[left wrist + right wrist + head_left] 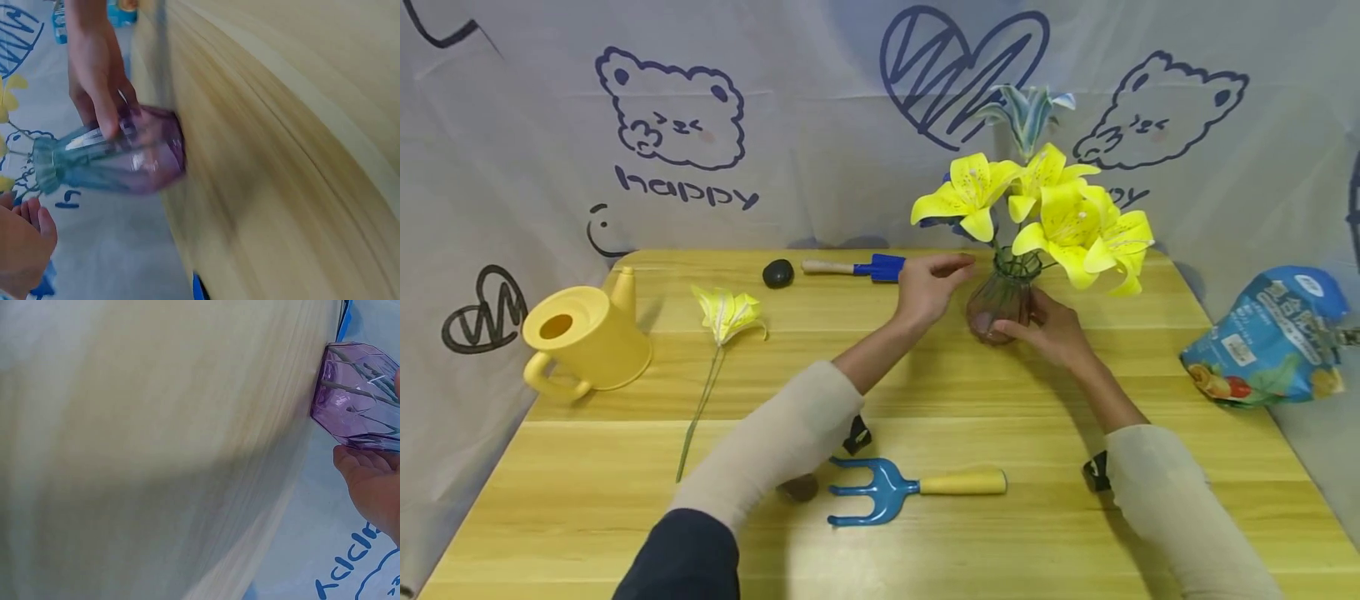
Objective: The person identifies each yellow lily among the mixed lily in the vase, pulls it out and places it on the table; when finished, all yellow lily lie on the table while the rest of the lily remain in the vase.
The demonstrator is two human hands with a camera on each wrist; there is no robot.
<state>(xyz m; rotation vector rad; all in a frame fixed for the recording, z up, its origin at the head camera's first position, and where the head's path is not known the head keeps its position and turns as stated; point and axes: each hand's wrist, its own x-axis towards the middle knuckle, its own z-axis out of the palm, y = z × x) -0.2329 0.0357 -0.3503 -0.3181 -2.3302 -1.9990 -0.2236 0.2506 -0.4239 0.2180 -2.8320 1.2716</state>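
Gripping the vase [992, 302] with right hand [1051, 331]; left hand [929, 287] beside it, fingers loosely extended; trowel [859, 269] behind left hand.

The vase [140, 164] shades from teal to purple.

Table [1045, 550], yellow wood grain. Far left: yellow watering can [591, 337]. Left: one yellow lily [727, 318]. Far edge: black stone [778, 273]; wooden-handled blue trowel [859, 268]. Far right: glass vase [998, 300], upright. Right edge: blue pouch [1266, 342]. Near centre: blue garden fork [910, 487]; brown stone [801, 488], partly hidden.
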